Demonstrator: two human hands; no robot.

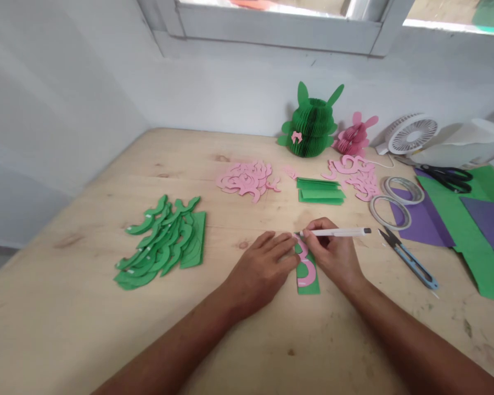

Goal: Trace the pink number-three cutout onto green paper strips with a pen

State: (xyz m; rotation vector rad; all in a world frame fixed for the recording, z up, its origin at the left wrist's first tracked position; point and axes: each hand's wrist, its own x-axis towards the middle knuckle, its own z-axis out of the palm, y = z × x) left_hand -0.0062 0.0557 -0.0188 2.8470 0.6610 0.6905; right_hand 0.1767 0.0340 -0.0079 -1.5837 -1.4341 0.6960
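A curvy pink paper cutout (308, 274) lies on a small green paper strip (309, 289) in front of me. My left hand (265, 269) rests flat with its fingers stretched over the cutout's left side, pressing on it. In my right hand (333, 255) is a white pen (346, 232), pinched near its tip. The tip meets the upper end of the cutout, by my left fingertips. To the left lies a heap of wavy green paper cutouts (156, 247), some with small whitish marks, beside a stack of green paper (197, 238).
Pink cutouts (247, 178), folded green strips (321, 192) and green (313, 129) and pink (353, 138) honeycomb paper figures lie or stand behind. At right are tape rolls (391, 213), blue thread snips (414, 263), black scissors (447, 175), a white fan (414, 134) and purple paper (420, 225).
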